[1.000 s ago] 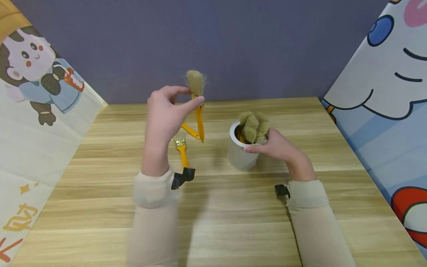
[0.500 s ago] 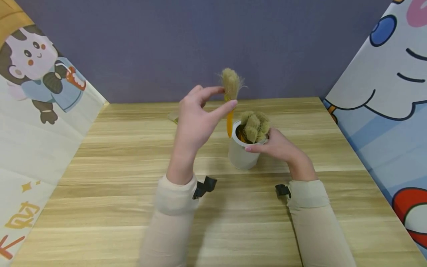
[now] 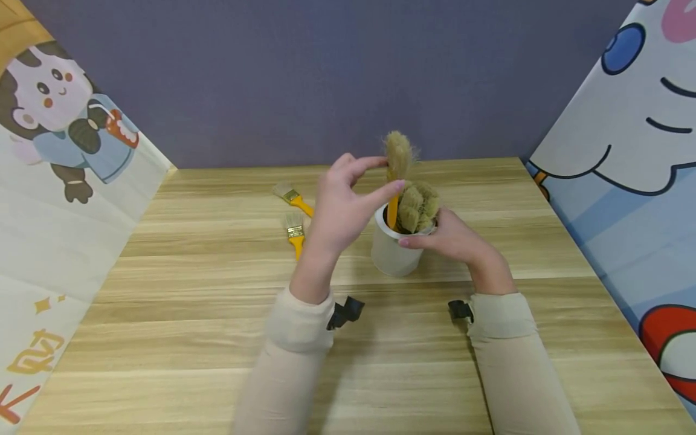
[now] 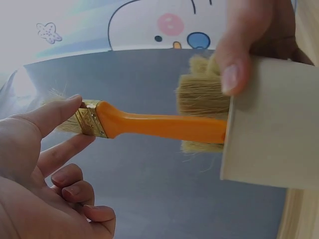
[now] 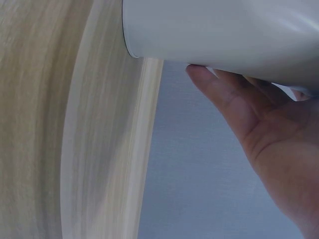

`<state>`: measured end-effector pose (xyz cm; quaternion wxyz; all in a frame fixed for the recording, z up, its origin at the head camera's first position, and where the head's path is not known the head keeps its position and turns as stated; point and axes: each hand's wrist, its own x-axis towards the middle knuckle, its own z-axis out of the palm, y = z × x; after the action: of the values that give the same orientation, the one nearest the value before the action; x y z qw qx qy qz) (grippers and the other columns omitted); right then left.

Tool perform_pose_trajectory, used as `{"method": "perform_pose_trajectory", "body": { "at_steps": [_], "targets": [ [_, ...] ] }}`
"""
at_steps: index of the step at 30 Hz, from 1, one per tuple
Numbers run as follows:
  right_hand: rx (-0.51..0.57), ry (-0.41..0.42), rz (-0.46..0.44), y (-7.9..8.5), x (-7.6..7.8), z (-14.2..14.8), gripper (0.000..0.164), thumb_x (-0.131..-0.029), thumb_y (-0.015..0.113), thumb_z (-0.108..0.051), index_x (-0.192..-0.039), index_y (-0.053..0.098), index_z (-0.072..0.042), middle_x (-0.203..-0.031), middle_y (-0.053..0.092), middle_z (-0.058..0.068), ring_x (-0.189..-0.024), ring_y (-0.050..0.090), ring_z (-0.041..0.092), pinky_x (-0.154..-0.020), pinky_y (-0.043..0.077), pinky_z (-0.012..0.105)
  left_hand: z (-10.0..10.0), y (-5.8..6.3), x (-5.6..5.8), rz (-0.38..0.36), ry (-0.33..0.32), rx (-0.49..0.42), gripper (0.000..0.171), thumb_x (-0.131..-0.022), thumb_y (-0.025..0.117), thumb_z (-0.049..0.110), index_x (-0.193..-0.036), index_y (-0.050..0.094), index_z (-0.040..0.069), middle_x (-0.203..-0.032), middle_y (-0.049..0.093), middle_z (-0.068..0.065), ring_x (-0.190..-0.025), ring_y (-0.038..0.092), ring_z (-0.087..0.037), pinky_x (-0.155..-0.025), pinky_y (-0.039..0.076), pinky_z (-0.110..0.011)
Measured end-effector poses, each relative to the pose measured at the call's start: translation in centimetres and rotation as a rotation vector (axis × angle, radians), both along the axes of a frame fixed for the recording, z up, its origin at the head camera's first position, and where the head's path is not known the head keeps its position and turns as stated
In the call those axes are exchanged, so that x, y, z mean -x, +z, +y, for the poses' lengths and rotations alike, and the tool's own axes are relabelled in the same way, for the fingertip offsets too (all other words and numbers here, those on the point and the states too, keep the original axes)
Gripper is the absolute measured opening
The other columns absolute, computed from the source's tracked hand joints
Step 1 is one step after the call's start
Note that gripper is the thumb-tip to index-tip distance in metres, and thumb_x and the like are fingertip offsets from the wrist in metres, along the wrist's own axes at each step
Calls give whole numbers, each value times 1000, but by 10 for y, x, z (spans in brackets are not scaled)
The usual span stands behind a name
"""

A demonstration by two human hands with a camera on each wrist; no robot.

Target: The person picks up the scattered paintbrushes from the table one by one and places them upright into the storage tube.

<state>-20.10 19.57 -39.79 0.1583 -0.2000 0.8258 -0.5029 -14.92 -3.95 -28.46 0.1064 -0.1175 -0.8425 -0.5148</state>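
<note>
A second ago the held brush was well to the left of the white can, and half a second ago it was just beside the can's left rim; now its handle end is at the can's mouth, on the left part. How deep it reaches I cannot tell. The can has stayed in place, and so has the right hand, which grips the can from its right side with the thumb at the near rim. The left hand pinches the brush at the metal band between thumb and forefinger, the other fingers curled.

A cluster of brushes fills the right part of the can's mouth, bristles up, close beside the held handle. To the left of the can, two loose brushes lie on the counter: the farther brush and the nearer brush, their handle ends hidden by the left hand and wrist. Behind the can rises a grey-purple panel.

The held brush stands nearly upright over the can, bristles up, orange handle down, its long axis running into the can's mouth with a slight lean.
</note>
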Motion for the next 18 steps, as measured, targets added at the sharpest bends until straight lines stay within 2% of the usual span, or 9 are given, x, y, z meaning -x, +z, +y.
{"method": "perform_pose_trajectory", "body": {
  "at_steps": [4,8,13,18],
  "targets": [
    [-2,13,1,0,1,0,81,-94,83,-31,-161,40,-14,-153,58,8,-138,57,28,-119,43,52,2,-5,1,-41,-15,58,46,-94,83,38,-135,75,19,-93,49,-2,-79,37,-20,-68,31,-32],
    [-9,12,17,0,1,0,78,-95,82,-30,-160,41,-15,-150,61,7,-133,61,25,-115,48,46,4,-11,3,-77,-30,108,46,-92,85,38,-133,76,17,-99,53,-4,-85,43,-22,-71,36,-32],
    [-15,12,14,2,-1,0,73,-95,82,-29,-156,45,-13,-147,62,9,-129,62,24,-108,51,37,7,-21,5,-123,-32,165,47,-92,85,37,-132,75,15,-113,60,-4,-101,54,-21,-86,49,-35],
    [-17,5,14,2,0,0,70,-94,83,-28,-153,48,-12,-145,63,8,-129,61,24,-112,48,41,7,-30,6,-164,-39,228,47,-93,84,38,-132,74,14,-123,62,-6,-116,58,-24,-101,53,-45]
  ]
}}
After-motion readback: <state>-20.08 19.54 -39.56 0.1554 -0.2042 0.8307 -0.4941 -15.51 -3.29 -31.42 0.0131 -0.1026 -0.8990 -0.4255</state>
